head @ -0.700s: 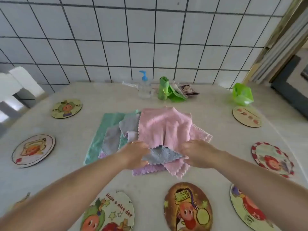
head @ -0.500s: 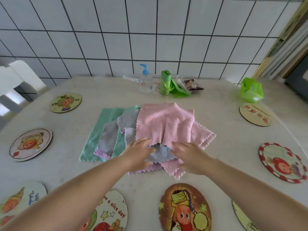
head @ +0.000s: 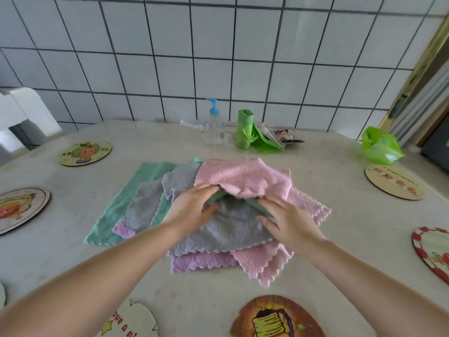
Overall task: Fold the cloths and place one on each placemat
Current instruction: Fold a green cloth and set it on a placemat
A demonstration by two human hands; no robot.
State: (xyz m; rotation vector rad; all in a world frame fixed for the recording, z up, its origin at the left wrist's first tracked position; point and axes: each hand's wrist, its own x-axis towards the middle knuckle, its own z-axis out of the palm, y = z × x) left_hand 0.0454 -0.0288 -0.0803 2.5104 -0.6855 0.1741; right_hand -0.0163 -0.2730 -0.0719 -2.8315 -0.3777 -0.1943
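Two hands work the pile directly ahead of me. I see the pink scallop-edged microfibre cloth (head: 245, 177) bunched just beyond both, its long axis running left to right. My left hand (head: 188, 210) and right hand (head: 288, 221) sit equally near, fingers curled under its near edge, palms over the grey cloth (head: 230, 231) beneath.

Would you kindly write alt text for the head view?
Two hands, left hand and right hand, grip the pink cloth atop a cloth pile on a table, ringed by round placemats.
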